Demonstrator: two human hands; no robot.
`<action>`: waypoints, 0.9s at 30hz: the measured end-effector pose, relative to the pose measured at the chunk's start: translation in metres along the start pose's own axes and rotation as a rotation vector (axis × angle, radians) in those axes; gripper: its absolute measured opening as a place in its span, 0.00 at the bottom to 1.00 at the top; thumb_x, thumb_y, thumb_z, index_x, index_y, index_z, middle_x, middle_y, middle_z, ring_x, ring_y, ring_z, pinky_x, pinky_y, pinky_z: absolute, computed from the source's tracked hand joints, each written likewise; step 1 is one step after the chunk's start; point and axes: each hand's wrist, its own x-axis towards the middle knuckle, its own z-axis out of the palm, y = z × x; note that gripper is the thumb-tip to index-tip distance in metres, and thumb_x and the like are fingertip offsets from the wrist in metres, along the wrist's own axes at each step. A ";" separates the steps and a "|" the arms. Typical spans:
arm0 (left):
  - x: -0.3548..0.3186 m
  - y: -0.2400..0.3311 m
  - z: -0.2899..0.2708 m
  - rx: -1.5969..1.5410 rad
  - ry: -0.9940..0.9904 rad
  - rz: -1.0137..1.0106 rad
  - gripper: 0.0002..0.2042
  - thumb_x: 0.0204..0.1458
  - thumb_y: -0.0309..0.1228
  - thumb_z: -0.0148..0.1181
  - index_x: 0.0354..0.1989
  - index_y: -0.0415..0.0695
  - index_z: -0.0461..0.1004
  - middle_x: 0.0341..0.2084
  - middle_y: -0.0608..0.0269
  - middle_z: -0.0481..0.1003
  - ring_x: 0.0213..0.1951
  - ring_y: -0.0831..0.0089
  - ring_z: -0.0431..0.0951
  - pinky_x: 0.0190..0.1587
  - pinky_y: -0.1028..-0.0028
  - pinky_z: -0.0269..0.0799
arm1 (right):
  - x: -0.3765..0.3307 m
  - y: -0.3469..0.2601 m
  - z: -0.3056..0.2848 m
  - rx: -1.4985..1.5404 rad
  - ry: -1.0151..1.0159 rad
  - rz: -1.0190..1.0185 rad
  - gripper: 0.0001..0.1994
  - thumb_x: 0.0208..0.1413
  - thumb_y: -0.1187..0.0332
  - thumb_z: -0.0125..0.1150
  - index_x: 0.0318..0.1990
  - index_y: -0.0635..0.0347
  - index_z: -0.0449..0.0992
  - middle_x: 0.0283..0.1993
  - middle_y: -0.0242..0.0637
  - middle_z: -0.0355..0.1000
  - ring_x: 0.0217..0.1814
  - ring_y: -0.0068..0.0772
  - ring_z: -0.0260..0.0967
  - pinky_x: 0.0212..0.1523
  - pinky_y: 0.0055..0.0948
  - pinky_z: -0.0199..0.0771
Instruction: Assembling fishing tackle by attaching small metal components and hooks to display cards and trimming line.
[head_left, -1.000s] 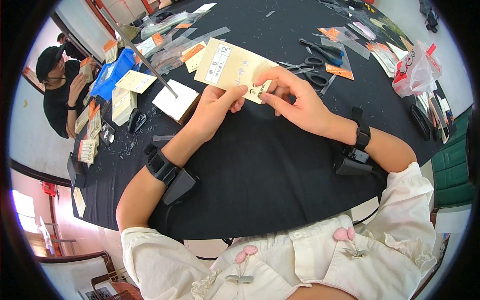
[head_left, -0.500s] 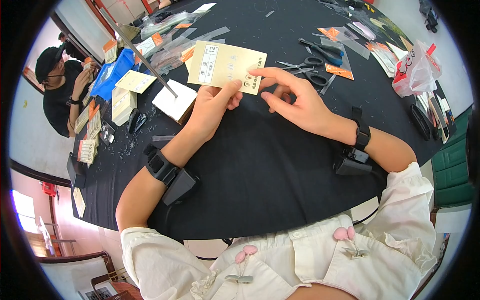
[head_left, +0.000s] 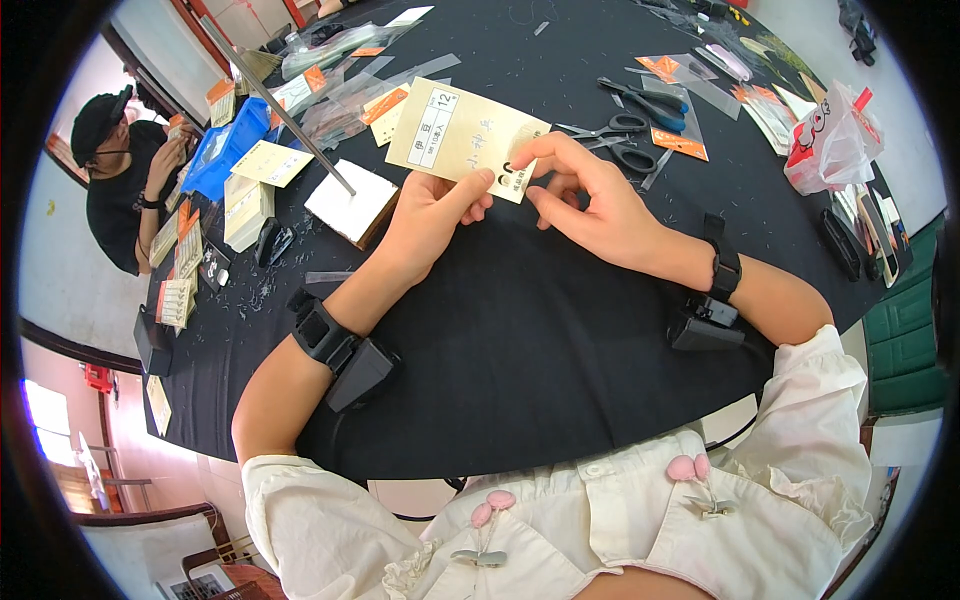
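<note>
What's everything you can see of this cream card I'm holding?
The cream card looks like rectangular paper, with a white label at left, faint blue handwriting and dark print lower right. Held above the table, it slants down rightward. The left hand pinches its lower edge; the right hand overlaps its right end, contact unclear.

The cream card (head_left: pixel 462 112) in your left hand (head_left: pixel 435 215) carries the clear text — a white boxed label (head_left: pixel 434 125) with black printed characters and a two-digit number at its far end, a line of pale-blue handwriting across the middle, and dark print beside a small round motif at the corner near your right hand (head_left: pixel 585 190). Print on the loose card (head_left: pixel 272 162) by the blue bin (head_left: pixel 228 145) and the orange label (head_left: pixel 680 143) right of the scissors (head_left: pixel 622 140) is too small to read — your white bag (head_left: pixel 835 145) shows red graphics.
</note>
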 end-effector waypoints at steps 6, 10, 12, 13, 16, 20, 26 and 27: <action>0.001 -0.001 0.001 -0.052 0.050 0.036 0.10 0.55 0.34 0.58 0.36 0.39 0.74 0.23 0.68 0.72 0.24 0.84 0.69 0.27 0.83 0.63 | -0.001 -0.003 0.000 0.000 0.006 0.000 0.21 0.51 0.77 0.52 0.54 0.54 0.64 0.39 0.37 0.72 0.24 0.19 0.70 0.24 0.19 0.64; 0.001 0.000 -0.001 -0.071 0.062 0.021 0.08 0.57 0.31 0.56 0.40 0.39 0.70 0.24 0.68 0.69 0.25 0.83 0.66 0.28 0.81 0.61 | -0.002 -0.007 -0.002 0.024 -0.051 0.063 0.26 0.51 0.81 0.48 0.60 0.55 0.61 0.43 0.34 0.69 0.26 0.12 0.66 0.31 0.16 0.61; 0.001 -0.001 -0.001 -0.066 0.059 0.022 0.08 0.56 0.31 0.56 0.40 0.39 0.70 0.24 0.68 0.69 0.25 0.82 0.66 0.29 0.81 0.61 | -0.001 -0.009 -0.002 0.006 -0.052 0.072 0.27 0.50 0.82 0.48 0.61 0.55 0.61 0.42 0.33 0.69 0.26 0.11 0.66 0.31 0.16 0.60; 0.001 -0.001 -0.001 -0.079 0.056 0.030 0.08 0.56 0.31 0.56 0.40 0.39 0.70 0.24 0.68 0.69 0.25 0.82 0.67 0.29 0.81 0.61 | -0.001 -0.009 -0.002 0.011 -0.053 0.069 0.28 0.50 0.82 0.48 0.61 0.55 0.61 0.42 0.33 0.69 0.26 0.11 0.66 0.30 0.16 0.60; 0.002 -0.002 -0.001 -0.094 0.088 0.040 0.09 0.54 0.33 0.58 0.35 0.38 0.74 0.24 0.66 0.73 0.24 0.83 0.69 0.27 0.82 0.63 | -0.001 -0.009 -0.002 0.002 -0.049 0.070 0.28 0.49 0.82 0.48 0.61 0.54 0.61 0.42 0.32 0.69 0.25 0.11 0.65 0.30 0.16 0.59; 0.002 -0.003 -0.001 -0.100 0.077 0.055 0.09 0.55 0.33 0.58 0.35 0.38 0.74 0.24 0.66 0.73 0.24 0.83 0.69 0.27 0.82 0.63 | -0.001 -0.008 -0.001 -0.008 -0.049 0.059 0.28 0.49 0.82 0.48 0.61 0.54 0.61 0.42 0.32 0.69 0.25 0.11 0.65 0.29 0.15 0.59; 0.001 -0.002 -0.001 -0.106 0.069 0.047 0.09 0.55 0.32 0.57 0.37 0.38 0.72 0.24 0.67 0.72 0.25 0.83 0.68 0.28 0.82 0.63 | -0.001 -0.008 -0.002 -0.035 -0.053 0.047 0.28 0.48 0.80 0.49 0.60 0.54 0.62 0.41 0.34 0.70 0.25 0.15 0.67 0.28 0.18 0.62; 0.001 -0.001 -0.001 -0.095 0.063 0.037 0.09 0.56 0.31 0.56 0.39 0.38 0.71 0.24 0.67 0.71 0.25 0.83 0.68 0.29 0.82 0.62 | -0.001 -0.007 -0.002 -0.054 -0.051 0.033 0.27 0.48 0.79 0.50 0.59 0.54 0.62 0.40 0.36 0.71 0.26 0.19 0.70 0.27 0.20 0.66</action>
